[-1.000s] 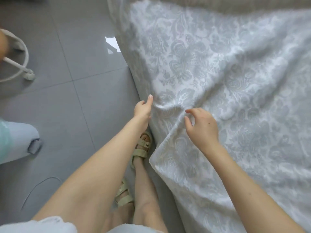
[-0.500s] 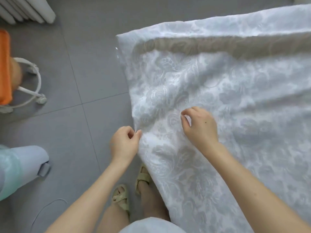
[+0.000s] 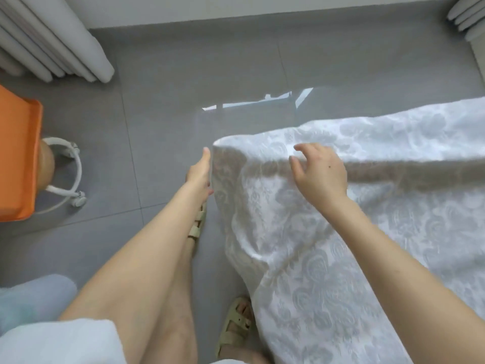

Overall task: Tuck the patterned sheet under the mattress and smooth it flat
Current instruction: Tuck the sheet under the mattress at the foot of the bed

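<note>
The white sheet with a pale grey floral pattern (image 3: 328, 232) covers the mattress corner and hangs down its side toward the floor. A brownish band of mattress edge shows through the cloth (image 3: 409, 172). My left hand (image 3: 200, 174) lies flat against the hanging cloth at the corner, fingers straight and pointing away from me. My right hand (image 3: 320, 174) hovers over the top of the corner with fingers spread, holding nothing. The sheet is creased below the corner.
Grey tiled floor (image 3: 162, 106) lies left of the bed. An orange tray on a stool with a white ring base (image 3: 65, 179) stands at far left. White curtain folds (image 3: 52, 43) hang at top left. My sandalled feet (image 3: 233, 327) stand beside the bed.
Both hands let go of the pinched sheet and moved up to the mattress corner. The left hand now lies flat along the side. The view has tilted toward the corner and the floor.
</note>
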`<state>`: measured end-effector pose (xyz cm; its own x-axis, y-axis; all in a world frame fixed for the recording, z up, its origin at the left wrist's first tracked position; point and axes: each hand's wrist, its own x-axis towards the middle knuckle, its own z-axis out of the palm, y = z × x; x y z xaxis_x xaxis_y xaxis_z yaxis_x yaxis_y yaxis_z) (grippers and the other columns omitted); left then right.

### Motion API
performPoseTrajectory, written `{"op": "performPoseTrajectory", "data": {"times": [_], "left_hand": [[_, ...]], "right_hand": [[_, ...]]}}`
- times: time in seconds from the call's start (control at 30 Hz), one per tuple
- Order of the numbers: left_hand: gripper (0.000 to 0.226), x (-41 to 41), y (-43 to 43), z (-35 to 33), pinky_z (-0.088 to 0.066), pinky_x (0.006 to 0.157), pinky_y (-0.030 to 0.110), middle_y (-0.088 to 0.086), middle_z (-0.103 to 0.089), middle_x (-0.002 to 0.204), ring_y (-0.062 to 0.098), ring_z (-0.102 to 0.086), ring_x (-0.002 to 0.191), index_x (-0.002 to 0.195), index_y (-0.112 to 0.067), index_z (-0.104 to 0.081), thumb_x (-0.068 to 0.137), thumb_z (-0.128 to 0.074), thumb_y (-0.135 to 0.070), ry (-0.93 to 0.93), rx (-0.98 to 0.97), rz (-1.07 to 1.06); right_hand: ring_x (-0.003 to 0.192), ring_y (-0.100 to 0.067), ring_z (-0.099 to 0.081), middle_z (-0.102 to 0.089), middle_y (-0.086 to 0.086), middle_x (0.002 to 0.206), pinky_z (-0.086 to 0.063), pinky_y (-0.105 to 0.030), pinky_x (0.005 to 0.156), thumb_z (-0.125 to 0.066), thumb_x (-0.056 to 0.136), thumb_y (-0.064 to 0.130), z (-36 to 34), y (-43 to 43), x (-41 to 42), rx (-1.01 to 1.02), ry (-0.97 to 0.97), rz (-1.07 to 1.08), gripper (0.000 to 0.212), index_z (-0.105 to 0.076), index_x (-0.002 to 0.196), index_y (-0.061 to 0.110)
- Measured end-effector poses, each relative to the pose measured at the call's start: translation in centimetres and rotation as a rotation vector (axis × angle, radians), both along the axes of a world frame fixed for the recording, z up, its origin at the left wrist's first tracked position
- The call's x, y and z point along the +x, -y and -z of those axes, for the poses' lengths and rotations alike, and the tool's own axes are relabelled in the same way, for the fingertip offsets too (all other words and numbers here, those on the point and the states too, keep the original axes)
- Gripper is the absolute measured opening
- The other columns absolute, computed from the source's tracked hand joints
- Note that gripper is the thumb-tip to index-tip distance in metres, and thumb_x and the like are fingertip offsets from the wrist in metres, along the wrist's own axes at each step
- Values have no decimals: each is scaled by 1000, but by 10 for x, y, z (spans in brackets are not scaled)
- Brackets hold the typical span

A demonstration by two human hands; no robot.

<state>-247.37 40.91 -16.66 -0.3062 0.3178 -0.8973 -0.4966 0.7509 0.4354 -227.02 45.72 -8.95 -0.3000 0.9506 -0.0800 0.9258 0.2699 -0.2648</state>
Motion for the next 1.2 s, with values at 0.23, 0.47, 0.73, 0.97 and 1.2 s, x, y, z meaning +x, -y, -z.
{"op": "performPoseTrajectory", "data": {"times": [0.23,0.47,0.73,0.97,1.2], "left_hand": [[28,-38,-93,9,-44,54,19,1,-63,81,12,-56,65,98,-9,-65,87,-63,-34,196,-40,429],[16,-38,-86,-6,-38,59,24,2,-54,70,12,-47,62,75,-14,-60,90,-55,-16,70,229,838],[64,-1,-126,-7,-39,81,31,1,-60,117,23,-55,112,118,-20,-55,80,-46,-71,-265,223,1344],[22,25,-144,13,-32,58,29,9,-63,77,31,-61,84,69,-16,-56,87,-58,-29,-420,322,1247],[43,-66,-167,-34,-28,59,32,-2,-38,54,25,-40,64,53,-16,-35,88,-56,-28,-665,353,671]], "right_hand": [[119,-26,-51,-60,-5,122,-28,-42,103,-43,86,64,58,-133,-66,-558,588,-28,59,-55,121,18],[72,-21,-59,-62,3,67,-28,-32,76,-65,83,32,11,-95,-53,-286,257,39,26,-68,63,16],[61,-5,-48,-51,14,57,-32,-27,66,-49,79,43,-35,-49,-9,-270,155,-92,33,-62,56,23],[94,-27,-63,-70,-1,87,-44,-32,72,-44,86,62,-17,-107,-34,-409,435,168,47,-61,110,24],[78,-22,-50,-64,-1,96,-33,-23,64,-58,88,35,30,-156,-41,-705,860,7,27,-48,70,17]]}}
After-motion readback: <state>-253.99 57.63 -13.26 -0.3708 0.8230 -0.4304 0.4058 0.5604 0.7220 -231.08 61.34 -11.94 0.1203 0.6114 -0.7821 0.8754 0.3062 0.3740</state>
